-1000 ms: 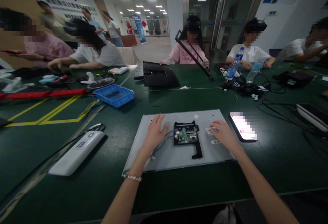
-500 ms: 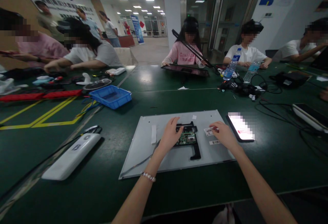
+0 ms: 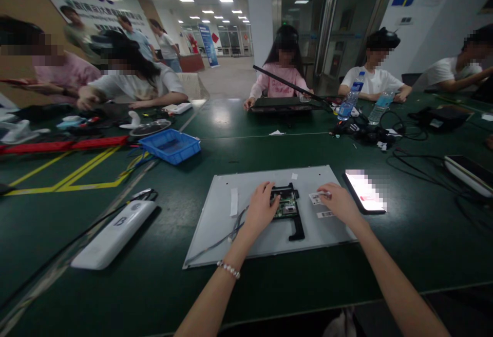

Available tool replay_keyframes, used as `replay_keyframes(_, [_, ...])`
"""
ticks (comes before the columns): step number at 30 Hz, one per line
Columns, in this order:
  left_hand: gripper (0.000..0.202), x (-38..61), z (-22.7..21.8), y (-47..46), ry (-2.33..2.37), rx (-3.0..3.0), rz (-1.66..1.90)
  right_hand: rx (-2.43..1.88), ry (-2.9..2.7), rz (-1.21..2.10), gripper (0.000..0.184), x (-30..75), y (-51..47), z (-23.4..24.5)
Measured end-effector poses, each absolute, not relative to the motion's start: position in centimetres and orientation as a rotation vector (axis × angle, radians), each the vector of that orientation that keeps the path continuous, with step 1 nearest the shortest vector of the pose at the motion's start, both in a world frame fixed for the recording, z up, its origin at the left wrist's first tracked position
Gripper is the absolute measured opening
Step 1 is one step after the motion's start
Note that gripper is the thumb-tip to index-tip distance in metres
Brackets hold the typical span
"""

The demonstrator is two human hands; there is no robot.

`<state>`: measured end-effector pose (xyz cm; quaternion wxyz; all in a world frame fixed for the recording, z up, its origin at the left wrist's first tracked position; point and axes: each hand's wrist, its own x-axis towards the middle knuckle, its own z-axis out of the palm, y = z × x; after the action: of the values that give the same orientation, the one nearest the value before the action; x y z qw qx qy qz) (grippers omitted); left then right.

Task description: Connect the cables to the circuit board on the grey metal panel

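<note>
A pale grey flat panel [image 3: 231, 239] lies on the green table in front of me. On its middle sits a black plastic bracket [image 3: 297, 229] around a green circuit board [image 3: 287, 208]. My left hand [image 3: 264, 207] rests over the bracket's left side, fingers and thumb apart, hiding part of the board. Thin grey cables [image 3: 215, 244] run from under that hand toward the panel's lower left corner. To the right, my right hand [image 3: 341, 204] is closed in a pinch above a white printed label [image 3: 316, 199]. Something small and shiny shows at its fingertips, too small to name. Below it is a barcode sticker [image 3: 325, 214].
A lit phone [image 3: 364, 193] lies right of the panel, a white power bank [image 3: 115, 234] to the left. Farther back are a blue tray [image 3: 171, 146], water bottles [image 3: 351, 95] and tangled black cables [image 3: 400, 126]. A person opposite handles a dark screen [image 3: 285, 105].
The view has shifted slightly. My hands keep nearly the same places on the panel; more cable shows beside my left wrist. Opposite, the person's long black bar has dropped lower.
</note>
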<state>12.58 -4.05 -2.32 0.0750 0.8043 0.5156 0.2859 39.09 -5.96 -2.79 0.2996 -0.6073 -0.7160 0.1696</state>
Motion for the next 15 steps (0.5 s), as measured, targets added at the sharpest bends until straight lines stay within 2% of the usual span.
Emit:
replay_keyframes(9, [0.033,12.59,-2.30,-4.38,1.601,2.414,0.824,-1.677,-1.904,0.556,0.030,39.83,-5.88,-3.25])
replay_keyframes(15, [0.033,12.55,-2.49,-4.42,1.621,2.441,0.804,-1.689,-1.909,0.622,0.026,39.72,-5.97,-2.91])
